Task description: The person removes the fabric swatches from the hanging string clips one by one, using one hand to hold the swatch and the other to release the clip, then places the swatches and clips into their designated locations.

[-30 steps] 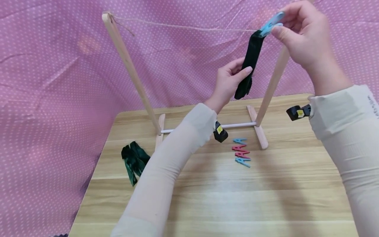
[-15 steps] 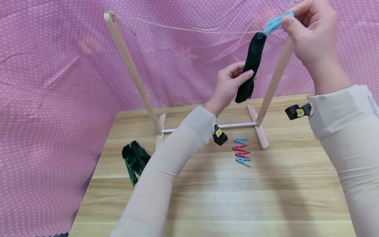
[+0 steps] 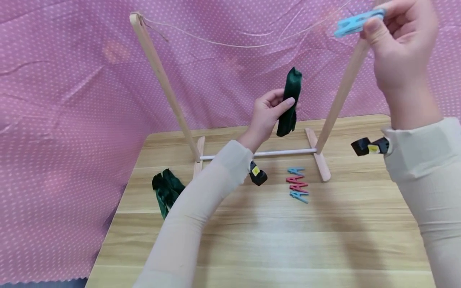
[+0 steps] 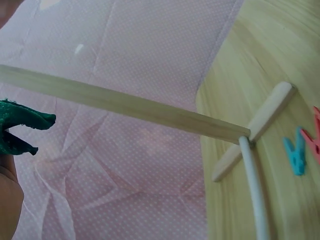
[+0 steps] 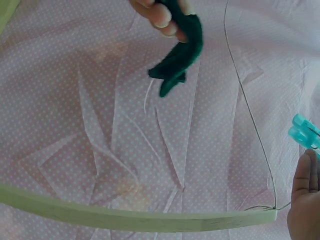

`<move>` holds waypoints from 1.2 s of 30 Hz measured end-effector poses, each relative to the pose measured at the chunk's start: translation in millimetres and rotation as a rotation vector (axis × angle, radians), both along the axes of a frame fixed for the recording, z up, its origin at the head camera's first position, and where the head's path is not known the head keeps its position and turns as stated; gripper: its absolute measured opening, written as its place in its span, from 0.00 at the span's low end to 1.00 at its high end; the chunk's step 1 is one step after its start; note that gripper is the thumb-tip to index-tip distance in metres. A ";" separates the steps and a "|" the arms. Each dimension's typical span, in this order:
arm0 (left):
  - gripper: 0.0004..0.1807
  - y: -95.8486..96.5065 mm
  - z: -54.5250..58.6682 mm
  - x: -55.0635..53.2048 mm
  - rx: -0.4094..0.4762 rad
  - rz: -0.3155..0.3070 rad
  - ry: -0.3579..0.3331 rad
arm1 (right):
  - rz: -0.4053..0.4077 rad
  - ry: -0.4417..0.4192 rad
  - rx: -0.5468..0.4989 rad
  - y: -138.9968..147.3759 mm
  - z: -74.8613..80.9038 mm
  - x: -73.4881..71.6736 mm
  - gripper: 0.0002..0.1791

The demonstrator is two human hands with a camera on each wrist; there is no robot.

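Observation:
Between thumb and fingers, my left hand (image 3: 264, 114) pinches a folded strip of dark green velvety cloth (image 3: 292, 84), which stands up from the grip below the string (image 3: 248, 46). Its split end (image 4: 25, 116) shows at the edge of the left wrist view. At the upper right, my right hand (image 3: 405, 52) pinches a light blue clothespin (image 3: 354, 25) by its handle end, away from the cloth. In the right wrist view the clothespin (image 5: 302, 132) is apart from the string (image 5: 245, 100). The string sags in a curve with nothing clipped to its visible part.
A wooden stand has a left post (image 3: 163, 84), a right post (image 3: 342, 94) and a white crossbar (image 3: 284, 153). More dark green cloth (image 3: 166, 190) lies at the table's left, partly behind my left sleeve. Two red and two blue clothespins (image 3: 298, 185) lie in a column.
The clothespin has come off the cloth and string and moved right with my right hand. My left hand has lowered the cloth away from the string, which now hangs in a looser curve.

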State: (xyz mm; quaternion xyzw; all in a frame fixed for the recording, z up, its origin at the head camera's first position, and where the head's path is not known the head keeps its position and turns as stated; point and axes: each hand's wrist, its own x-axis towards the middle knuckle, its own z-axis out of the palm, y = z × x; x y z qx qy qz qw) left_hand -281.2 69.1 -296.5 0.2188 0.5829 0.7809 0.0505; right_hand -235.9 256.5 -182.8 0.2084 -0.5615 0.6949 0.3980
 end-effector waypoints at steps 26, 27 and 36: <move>0.16 -82.1 -31.0 18.3 0.186 0.140 -0.037 | 0.514 -0.067 -0.151 18.7 -114.2 36.7 0.18; 0.16 -86.1 -30.9 19.0 0.181 0.156 -0.036 | 0.520 -0.072 -0.152 19.4 -117.2 38.3 0.18; 0.22 -125.5 -31.2 23.5 0.200 0.253 -0.035 | 0.517 -0.093 -0.128 23.9 -142.0 49.0 0.22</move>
